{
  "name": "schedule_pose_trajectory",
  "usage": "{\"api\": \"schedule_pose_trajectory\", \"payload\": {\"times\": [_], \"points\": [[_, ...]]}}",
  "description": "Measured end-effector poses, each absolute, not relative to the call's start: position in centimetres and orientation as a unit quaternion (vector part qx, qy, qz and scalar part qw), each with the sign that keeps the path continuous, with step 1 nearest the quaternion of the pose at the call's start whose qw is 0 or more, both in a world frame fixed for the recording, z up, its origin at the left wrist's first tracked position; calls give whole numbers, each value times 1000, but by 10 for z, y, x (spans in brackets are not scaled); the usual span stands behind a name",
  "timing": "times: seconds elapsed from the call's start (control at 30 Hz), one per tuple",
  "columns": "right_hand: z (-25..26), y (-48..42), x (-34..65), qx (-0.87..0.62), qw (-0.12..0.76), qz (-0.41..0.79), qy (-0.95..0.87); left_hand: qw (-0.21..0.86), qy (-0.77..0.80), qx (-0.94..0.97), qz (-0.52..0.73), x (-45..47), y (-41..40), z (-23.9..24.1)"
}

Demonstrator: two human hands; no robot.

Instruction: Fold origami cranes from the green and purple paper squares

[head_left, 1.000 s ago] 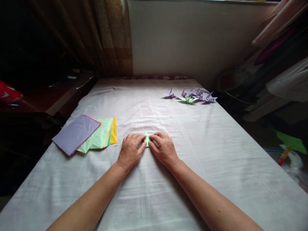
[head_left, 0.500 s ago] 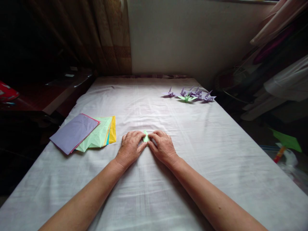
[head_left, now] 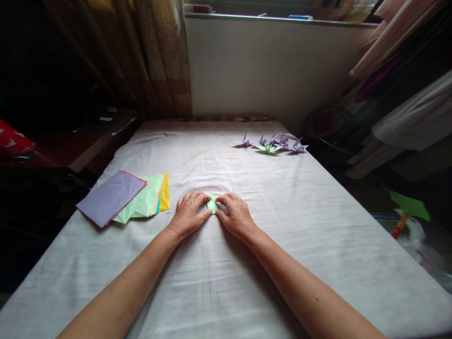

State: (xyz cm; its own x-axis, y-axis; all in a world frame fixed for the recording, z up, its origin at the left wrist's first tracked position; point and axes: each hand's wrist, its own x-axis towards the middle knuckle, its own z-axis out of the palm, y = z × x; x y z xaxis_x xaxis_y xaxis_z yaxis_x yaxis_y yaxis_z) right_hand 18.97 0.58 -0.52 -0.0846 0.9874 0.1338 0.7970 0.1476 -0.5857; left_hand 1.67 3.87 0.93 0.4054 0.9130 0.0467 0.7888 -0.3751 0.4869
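In the head view, a small pale-green piece of folded paper (head_left: 212,205) is lying between the left hand (head_left: 190,213) and the right hand (head_left: 236,213), about equally near to each. Both hands are holding its sides in narrow pinches. Its long axis is running forward between them, the pointed end facing away from the person.
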Motion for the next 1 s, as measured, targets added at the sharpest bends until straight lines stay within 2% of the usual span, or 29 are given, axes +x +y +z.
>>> {"api": "schedule_pose_trajectory", "payload": {"times": [0.2, 0.53, 1.0], "points": [[1, 7, 186, -644, 230, 188, -705, 194, 536, 810, 140, 20, 41, 12], [-7, -14, 178, -632, 246, 68, -732, 77, 571, 781, 241, 21, 18, -8], [-7, -12, 180, -618, 286, 91, -727, 134, 535, 787, 274, 21, 17, -2]]}}
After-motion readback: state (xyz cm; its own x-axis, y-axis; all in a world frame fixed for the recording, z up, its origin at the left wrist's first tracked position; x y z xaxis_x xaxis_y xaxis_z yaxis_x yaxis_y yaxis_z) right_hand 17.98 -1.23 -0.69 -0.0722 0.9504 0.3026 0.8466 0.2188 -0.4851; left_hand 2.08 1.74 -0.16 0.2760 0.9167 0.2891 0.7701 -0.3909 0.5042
